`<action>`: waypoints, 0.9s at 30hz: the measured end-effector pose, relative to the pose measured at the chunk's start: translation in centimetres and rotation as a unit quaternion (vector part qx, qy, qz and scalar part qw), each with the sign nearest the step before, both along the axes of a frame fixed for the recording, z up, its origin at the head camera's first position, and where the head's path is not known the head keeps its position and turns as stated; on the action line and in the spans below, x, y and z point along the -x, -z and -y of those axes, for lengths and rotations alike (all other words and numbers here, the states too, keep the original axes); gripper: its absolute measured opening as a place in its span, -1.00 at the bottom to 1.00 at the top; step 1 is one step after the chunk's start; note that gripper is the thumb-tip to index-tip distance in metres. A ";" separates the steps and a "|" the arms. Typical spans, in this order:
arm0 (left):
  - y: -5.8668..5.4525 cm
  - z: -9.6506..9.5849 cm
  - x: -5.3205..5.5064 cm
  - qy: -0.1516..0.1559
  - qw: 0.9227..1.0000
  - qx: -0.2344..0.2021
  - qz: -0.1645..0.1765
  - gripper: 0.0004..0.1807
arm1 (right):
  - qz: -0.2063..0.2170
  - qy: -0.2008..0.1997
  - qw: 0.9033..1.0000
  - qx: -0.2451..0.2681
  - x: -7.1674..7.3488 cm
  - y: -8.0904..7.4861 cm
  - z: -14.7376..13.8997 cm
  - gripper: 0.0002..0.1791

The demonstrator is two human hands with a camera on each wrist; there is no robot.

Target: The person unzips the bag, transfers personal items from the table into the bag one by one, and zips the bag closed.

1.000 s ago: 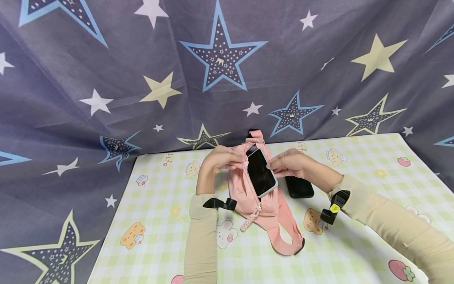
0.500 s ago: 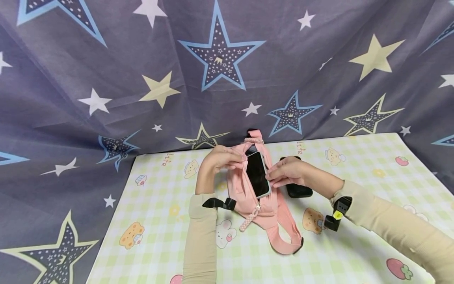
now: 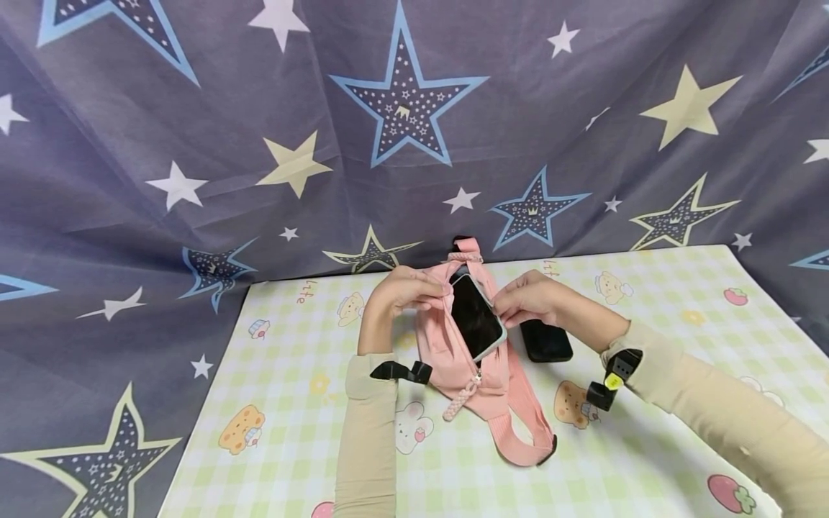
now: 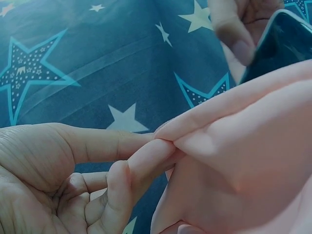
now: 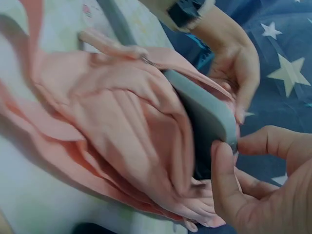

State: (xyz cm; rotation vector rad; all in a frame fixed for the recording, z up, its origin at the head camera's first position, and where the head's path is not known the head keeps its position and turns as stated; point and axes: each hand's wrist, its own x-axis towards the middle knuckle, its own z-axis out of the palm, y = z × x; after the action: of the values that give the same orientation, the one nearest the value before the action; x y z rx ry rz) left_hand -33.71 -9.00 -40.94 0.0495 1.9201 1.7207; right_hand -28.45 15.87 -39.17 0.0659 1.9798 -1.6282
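Note:
A pink waist bag (image 3: pixel 437 352) lies with its zip open, and a smartphone (image 3: pixel 476 316) in a pale case sits partly in the opening, screen up. My left hand (image 3: pixel 403 291) pinches the bag's opening edge between thumb and fingers; the left wrist view shows the folded pink fabric (image 4: pixel 234 131) in that grip. On the opposite side, my right hand (image 3: pixel 527 296) pinches the phone's edge. In the right wrist view, thumb and index finger meet at a corner of the phone case (image 5: pixel 202 105). The phone's lower part is hidden inside the bag.
A black rounded slab (image 3: pixel 547 342) lies on the table just right of the bag, partly behind my right hand. The bag's strap (image 3: pixel 527 417) loops toward the front. A star-print curtain (image 3: pixel 414 194) hangs along the back of the checked tablecloth (image 3: pixel 291 432).
The phone's near end swung left with my right hand, then back right. The braided zip pull has shifted slightly right. My left hand keeps its hold on the bag's edge.

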 end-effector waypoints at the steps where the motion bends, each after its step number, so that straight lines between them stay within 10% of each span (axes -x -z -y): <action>1: 0.0 0.0 0.0 0.000 1.000 0.000 0.000 -0.75 | -0.001 -0.002 1.000 -0.002 0.2 -0.2 -0.1 -0.71; 27: -0.4 0.0 -0.1 -0.031 0.998 0.053 -0.034 -0.90 | 0.029 0.032 0.999 0.024 1.0 -0.1 3.1 -0.88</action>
State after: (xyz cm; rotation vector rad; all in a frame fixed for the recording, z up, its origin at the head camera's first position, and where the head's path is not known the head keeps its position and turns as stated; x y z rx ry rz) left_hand -33.61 -8.99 -40.52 0.0085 2.0789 1.6746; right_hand -29.43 12.75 -39.07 0.1578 1.9114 -1.6954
